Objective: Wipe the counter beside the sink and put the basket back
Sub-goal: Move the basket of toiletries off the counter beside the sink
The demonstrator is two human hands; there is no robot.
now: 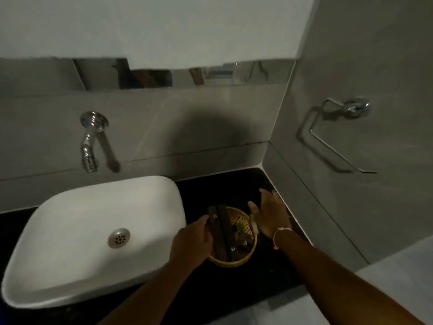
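Observation:
A round woven yellow basket (pixel 241 220) sits on the black counter (pixel 222 184) just right of the white sink (pixel 105 207). Dark flat packets lie in the basket, with a small green item among them. My left hand (pixel 191 242) rests on the basket's left rim, fingers curled around it and touching a dark packet. My right hand (pixel 271 214) is at the basket's right side, fingers spread and pointing to the back wall; something pale shows at its thumb side. No cloth is in view.
A chrome tap (pixel 90 141) sticks out of the tiled wall above the sink. A chrome towel ring (pixel 337 137) hangs on the right wall, which borders the counter closely. A mirror strip runs above the tiles. The counter's front edge lies under my forearms.

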